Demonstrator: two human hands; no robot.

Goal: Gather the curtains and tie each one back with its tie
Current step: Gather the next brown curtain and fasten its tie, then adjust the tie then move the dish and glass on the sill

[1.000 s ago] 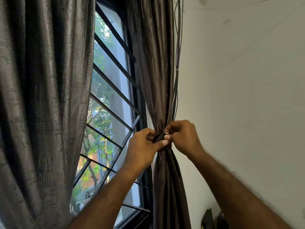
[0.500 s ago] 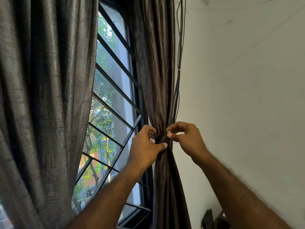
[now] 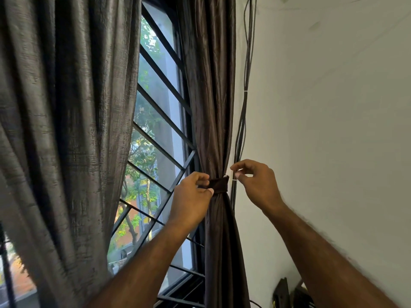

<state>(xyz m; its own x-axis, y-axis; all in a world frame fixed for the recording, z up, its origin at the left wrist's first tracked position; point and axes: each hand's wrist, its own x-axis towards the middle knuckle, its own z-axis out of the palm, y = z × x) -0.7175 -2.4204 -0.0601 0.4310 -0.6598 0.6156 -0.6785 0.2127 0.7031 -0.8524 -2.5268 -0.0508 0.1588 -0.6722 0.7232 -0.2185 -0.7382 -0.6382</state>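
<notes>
Right curtain (image 3: 213, 107) gathered, cinched by dark tie (image 3: 219, 184); left curtain (image 3: 66, 130) hangs loose.

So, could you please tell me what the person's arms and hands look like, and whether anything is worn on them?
Both forearms are bare up to the frame edge: no sleeves show. The left hand and right hand wear no gloves, and no rings, watch or wristbands are visible. The fingernails that show are short and unpainted.

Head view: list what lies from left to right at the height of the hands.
Loose grey curtain → window grille → left hand → dark tie around the gathered curtain → right hand → white wall.
</notes>
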